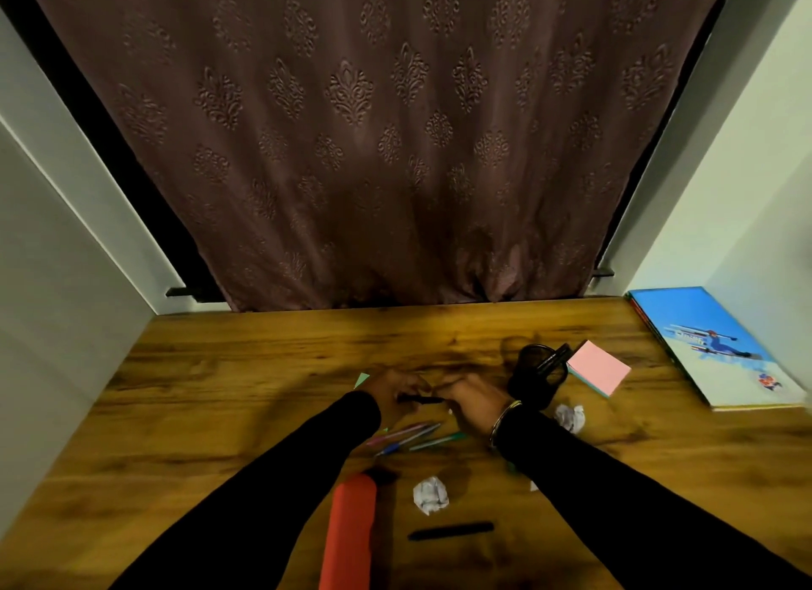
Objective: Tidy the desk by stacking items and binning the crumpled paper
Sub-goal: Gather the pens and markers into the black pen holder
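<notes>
My left hand [392, 391] and my right hand [472, 402] meet over the middle of the wooden desk [246, 370], both closed on a black pen [419, 399] held level between them. Several coloured pens [411, 438] lie just below the hands. One crumpled paper ball [430, 495] rests near the front, another crumpled ball [570, 417] sits right of my right wrist. A black mesh pen holder [539, 370] stands beside a pink sticky-note pad [598, 367]. A black marker [450, 531] lies near the front edge.
A red pencil case [349, 532] lies at the front between my arms. A stack of books with a blue cover [712, 348] sits at the right wall. A green paper corner [361, 379] shows behind my left hand. A brown curtain [395, 150] hangs behind the desk.
</notes>
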A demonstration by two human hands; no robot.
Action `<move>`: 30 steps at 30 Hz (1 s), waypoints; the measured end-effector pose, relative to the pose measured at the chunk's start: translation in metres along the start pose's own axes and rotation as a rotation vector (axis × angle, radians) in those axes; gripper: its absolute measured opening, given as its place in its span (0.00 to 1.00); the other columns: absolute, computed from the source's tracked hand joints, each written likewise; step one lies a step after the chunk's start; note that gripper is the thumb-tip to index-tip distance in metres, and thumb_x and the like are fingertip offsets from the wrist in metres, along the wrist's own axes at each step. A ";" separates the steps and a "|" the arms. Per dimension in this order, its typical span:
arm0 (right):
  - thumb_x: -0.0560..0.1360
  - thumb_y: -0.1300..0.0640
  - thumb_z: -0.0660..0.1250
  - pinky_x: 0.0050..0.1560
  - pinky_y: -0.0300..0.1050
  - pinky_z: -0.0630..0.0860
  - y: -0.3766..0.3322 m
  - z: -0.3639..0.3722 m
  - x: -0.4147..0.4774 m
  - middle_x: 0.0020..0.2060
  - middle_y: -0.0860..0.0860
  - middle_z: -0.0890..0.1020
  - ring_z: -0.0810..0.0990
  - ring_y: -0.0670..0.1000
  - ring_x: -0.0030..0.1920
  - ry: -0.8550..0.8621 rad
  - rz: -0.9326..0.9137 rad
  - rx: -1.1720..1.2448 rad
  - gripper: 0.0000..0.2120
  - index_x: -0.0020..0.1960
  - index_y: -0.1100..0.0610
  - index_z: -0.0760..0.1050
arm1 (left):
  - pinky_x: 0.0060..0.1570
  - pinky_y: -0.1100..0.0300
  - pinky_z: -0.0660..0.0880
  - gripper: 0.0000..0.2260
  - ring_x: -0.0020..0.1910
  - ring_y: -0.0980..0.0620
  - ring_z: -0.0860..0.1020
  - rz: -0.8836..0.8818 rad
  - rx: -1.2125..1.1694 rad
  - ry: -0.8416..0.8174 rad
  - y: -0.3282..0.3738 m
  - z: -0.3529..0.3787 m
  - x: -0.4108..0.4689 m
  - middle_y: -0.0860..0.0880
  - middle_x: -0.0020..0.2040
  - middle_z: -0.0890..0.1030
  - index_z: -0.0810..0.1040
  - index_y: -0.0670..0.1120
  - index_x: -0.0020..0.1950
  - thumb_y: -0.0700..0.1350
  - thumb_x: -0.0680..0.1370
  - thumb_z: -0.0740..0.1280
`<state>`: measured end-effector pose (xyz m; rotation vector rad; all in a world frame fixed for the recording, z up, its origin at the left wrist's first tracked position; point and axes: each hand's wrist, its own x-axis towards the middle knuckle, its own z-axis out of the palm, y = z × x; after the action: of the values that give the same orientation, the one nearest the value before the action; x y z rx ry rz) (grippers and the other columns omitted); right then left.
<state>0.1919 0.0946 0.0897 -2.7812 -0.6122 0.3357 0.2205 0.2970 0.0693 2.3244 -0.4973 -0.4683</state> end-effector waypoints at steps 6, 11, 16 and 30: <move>0.71 0.44 0.60 0.60 0.47 0.73 0.014 0.003 -0.004 0.54 0.47 0.81 0.78 0.55 0.56 -0.070 0.048 0.112 0.17 0.56 0.42 0.80 | 0.55 0.58 0.78 0.13 0.54 0.54 0.81 0.096 0.114 -0.030 0.015 0.011 0.000 0.49 0.55 0.84 0.82 0.47 0.57 0.37 0.74 0.70; 0.73 0.55 0.61 0.47 0.48 0.78 0.023 -0.018 -0.013 0.43 0.51 0.83 0.80 0.52 0.44 -0.047 0.091 0.093 0.11 0.49 0.49 0.80 | 0.58 0.52 0.77 0.19 0.57 0.48 0.80 0.037 0.119 0.010 0.036 0.013 0.009 0.48 0.57 0.82 0.76 0.53 0.64 0.42 0.74 0.70; 0.66 0.54 0.67 0.49 0.40 0.77 0.108 -0.071 -0.022 0.46 0.49 0.85 0.83 0.53 0.49 0.042 0.366 -0.112 0.09 0.44 0.45 0.82 | 0.66 0.53 0.70 0.27 0.66 0.45 0.74 -0.035 0.227 -0.005 0.017 0.005 0.007 0.47 0.68 0.75 0.67 0.47 0.74 0.49 0.76 0.70; 0.70 0.55 0.67 0.60 0.49 0.74 0.144 -0.084 -0.030 0.58 0.52 0.80 0.77 0.55 0.61 -0.001 0.530 -0.290 0.14 0.55 0.47 0.79 | 0.56 0.65 0.74 0.28 0.57 0.56 0.78 -0.165 0.302 0.030 -0.028 0.013 -0.021 0.54 0.61 0.78 0.70 0.53 0.71 0.55 0.72 0.72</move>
<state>0.2430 -0.0620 0.1287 -3.1925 0.1036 0.3757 0.2023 0.3182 0.0449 2.6729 -0.3838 -0.4607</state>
